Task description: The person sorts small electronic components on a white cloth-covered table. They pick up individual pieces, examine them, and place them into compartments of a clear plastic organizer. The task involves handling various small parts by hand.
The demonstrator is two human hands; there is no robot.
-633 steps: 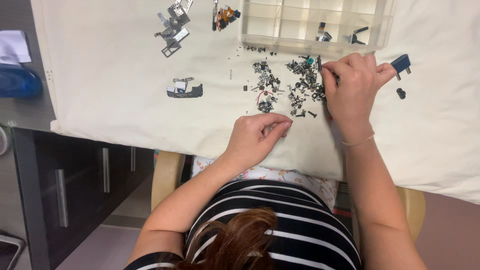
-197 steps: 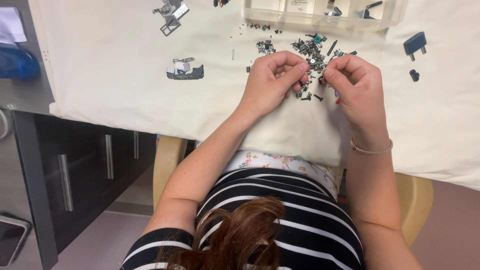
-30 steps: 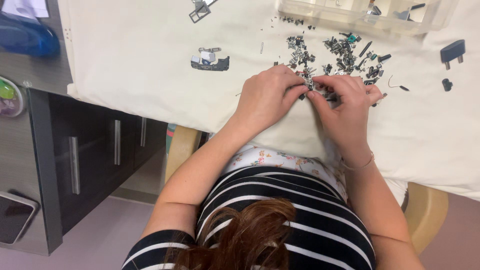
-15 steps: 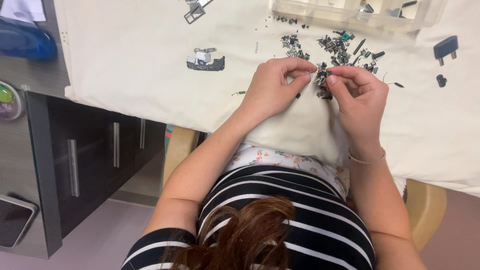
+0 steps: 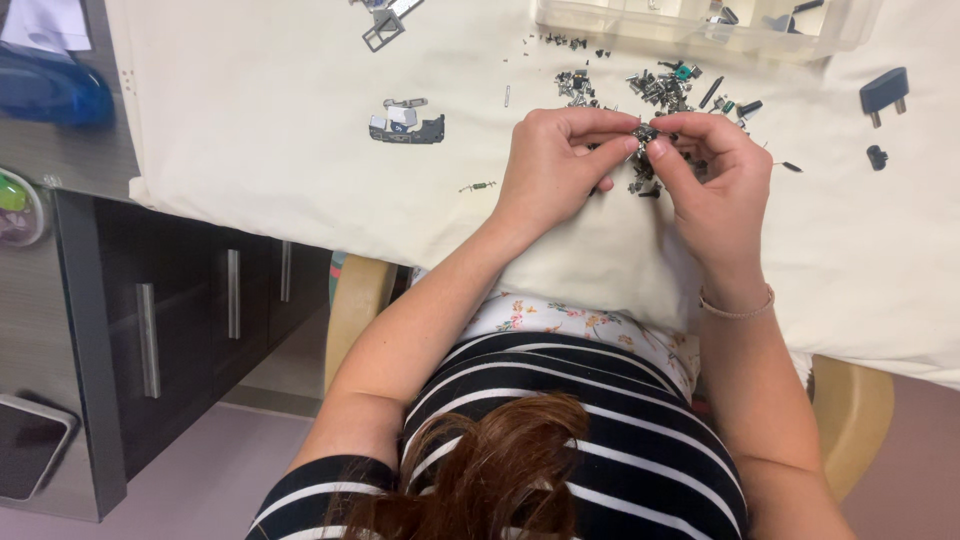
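My left hand (image 5: 555, 165) and my right hand (image 5: 715, 175) meet over a cream cloth (image 5: 300, 190), fingertips pinched together on one small dark metal part (image 5: 643, 133). Just beyond the fingers lies a scattered pile of several tiny dark metal parts (image 5: 660, 90). Both wrists rest near the cloth's front edge. A thin bracelet circles my right wrist.
A clear compartment box (image 5: 700, 25) stands at the far edge. A grey bracket piece (image 5: 405, 120) and a metal frame piece (image 5: 385, 25) lie to the left. A dark plug part (image 5: 885, 92) sits at the right. A dark drawer cabinet (image 5: 190, 330) stands to the left.
Both hands have risen slightly off the cloth and drawn their fingertips together on a small part near the pile; the view has shifted a little.
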